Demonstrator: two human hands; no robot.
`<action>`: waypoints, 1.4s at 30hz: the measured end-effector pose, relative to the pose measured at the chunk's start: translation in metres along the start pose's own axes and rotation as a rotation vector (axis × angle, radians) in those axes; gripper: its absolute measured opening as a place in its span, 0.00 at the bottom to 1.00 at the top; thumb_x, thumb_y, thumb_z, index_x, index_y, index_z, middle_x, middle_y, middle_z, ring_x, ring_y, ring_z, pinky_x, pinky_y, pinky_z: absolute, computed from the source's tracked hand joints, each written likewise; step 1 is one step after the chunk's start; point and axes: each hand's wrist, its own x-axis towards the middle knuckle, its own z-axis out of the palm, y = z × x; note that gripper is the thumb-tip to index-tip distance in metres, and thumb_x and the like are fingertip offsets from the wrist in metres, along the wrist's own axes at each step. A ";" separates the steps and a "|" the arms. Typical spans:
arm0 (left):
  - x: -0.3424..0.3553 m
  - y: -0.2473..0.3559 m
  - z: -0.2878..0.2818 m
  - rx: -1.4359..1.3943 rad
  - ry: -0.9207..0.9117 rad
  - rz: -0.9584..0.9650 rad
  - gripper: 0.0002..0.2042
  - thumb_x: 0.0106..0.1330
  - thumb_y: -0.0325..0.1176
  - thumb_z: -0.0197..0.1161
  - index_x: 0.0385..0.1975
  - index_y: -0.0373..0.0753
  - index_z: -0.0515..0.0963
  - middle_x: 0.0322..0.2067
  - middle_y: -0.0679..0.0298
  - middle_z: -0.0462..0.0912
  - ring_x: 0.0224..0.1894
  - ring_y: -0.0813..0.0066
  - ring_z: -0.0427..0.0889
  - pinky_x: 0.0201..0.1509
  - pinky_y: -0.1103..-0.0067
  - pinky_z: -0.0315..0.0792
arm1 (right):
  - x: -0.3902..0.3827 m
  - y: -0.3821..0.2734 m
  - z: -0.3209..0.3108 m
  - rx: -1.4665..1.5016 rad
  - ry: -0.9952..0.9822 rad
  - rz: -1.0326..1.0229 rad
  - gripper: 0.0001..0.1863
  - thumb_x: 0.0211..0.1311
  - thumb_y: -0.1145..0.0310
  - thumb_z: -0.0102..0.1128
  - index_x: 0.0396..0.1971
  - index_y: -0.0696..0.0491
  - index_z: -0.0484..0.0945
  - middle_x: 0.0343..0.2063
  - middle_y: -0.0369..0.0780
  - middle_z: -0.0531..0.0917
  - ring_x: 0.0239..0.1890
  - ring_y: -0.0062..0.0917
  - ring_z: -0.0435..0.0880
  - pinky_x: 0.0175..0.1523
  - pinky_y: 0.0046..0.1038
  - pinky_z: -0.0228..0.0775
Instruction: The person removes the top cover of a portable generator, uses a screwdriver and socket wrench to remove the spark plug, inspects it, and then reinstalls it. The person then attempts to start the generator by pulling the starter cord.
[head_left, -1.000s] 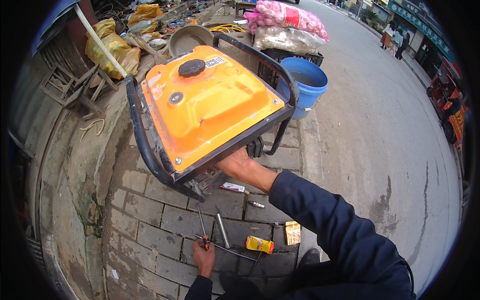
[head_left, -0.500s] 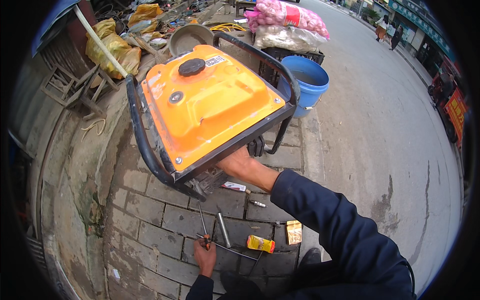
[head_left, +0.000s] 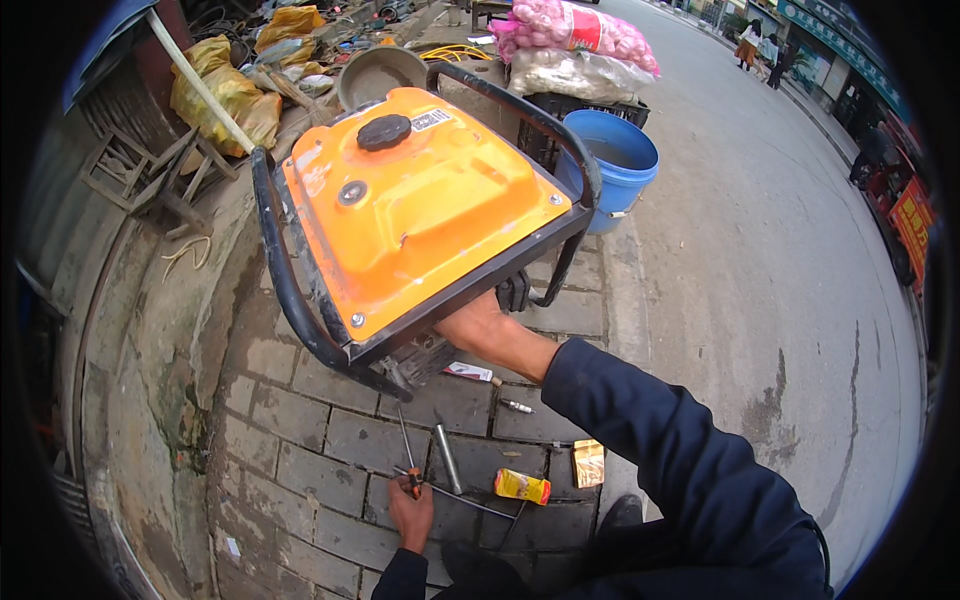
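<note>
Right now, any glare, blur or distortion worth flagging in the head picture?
Head view: strong fisheye, black corners, road edge bending toward the rim; head view: soft daylight, bright reflections on the gold box; head view: right hand goes under the orange tank, fingers hidden; head view: left hand looks fairly sharp, distant walkers too small for detail.

One machine (head_left: 430, 225) with orange top and black tubular frame (head_left: 290, 290), the right hand (head_left: 472, 322) extended beneath its near edge, fingers hidden from sight. One screwdriver (head_left: 415, 483), orange-and-black handle, gripped in the left hand (head_left: 410, 517) low over grey paving (head_left: 325, 440). Lying loose nearby: metal tube (head_left: 447, 460), spark plug (head_left: 517, 406), yellow packet (head_left: 522, 487), gold box (head_left: 588, 464); beyond the machine, one blue bucket (head_left: 625, 186).
</note>
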 end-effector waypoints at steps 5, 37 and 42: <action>0.001 -0.001 -0.001 0.006 -0.015 -0.014 0.20 0.60 0.31 0.72 0.47 0.29 0.74 0.37 0.54 0.83 0.38 0.64 0.86 0.45 0.68 0.79 | -0.001 0.003 0.002 0.024 -0.066 0.046 0.24 0.59 0.59 0.64 0.55 0.52 0.79 0.55 0.47 0.82 0.59 0.47 0.77 0.66 0.46 0.66; 0.000 0.001 -0.002 0.022 -0.003 0.027 0.20 0.60 0.30 0.72 0.48 0.29 0.73 0.37 0.54 0.83 0.36 0.64 0.85 0.43 0.69 0.79 | -0.001 0.002 -0.002 0.017 -0.074 0.018 0.21 0.65 0.61 0.58 0.55 0.53 0.80 0.57 0.48 0.82 0.62 0.48 0.76 0.68 0.47 0.64; -0.001 0.001 -0.002 0.031 0.008 0.023 0.20 0.60 0.30 0.72 0.47 0.28 0.74 0.36 0.54 0.83 0.36 0.64 0.85 0.43 0.69 0.79 | 0.000 0.002 -0.006 0.028 -0.087 0.040 0.22 0.63 0.62 0.59 0.56 0.53 0.80 0.57 0.48 0.81 0.62 0.48 0.75 0.69 0.47 0.64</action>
